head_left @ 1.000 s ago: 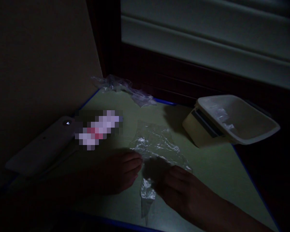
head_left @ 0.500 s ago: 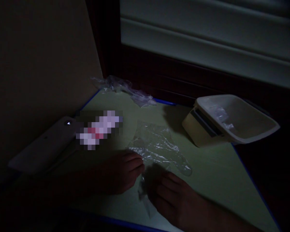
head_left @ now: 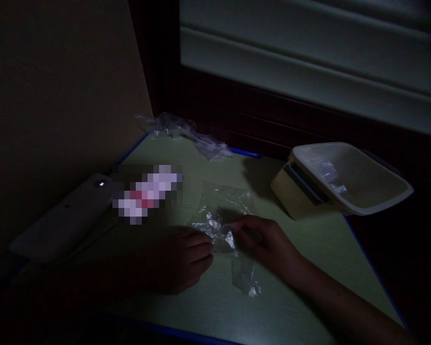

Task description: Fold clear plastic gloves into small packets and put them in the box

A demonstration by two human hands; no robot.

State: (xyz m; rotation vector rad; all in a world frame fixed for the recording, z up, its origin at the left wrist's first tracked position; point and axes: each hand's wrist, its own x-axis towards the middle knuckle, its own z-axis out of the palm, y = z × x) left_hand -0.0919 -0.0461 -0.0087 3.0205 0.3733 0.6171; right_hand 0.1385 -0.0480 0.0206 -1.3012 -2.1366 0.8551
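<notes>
A clear, thin plastic glove (head_left: pixel 233 196) lies on the pale green tabletop, crinkled and shining in places. My right hand (head_left: pixel 264 242) pinches a fold of it between thumb and fingertips near its middle. Below that hand, part of the film hangs down toward me and ends in a crumpled tip. At the glove's left edge, my left hand (head_left: pixel 187 261) rests on the table with its fingers curled against the film. The left fingertips are partly hidden in shadow.
A cream plastic tub (head_left: pixel 298 196) with bits of clear film inside stands tilted at the right. Crumpled clear plastic (head_left: pixel 187 132) lies along the back edge. On the left are a white device with a small light (head_left: pixel 64 215) and a blurred-out item (head_left: pixel 147 194). The room is dim.
My right hand has moved up and away from me onto the glove's middle, folding its right part inward. The left hand has stayed nearly in place.
</notes>
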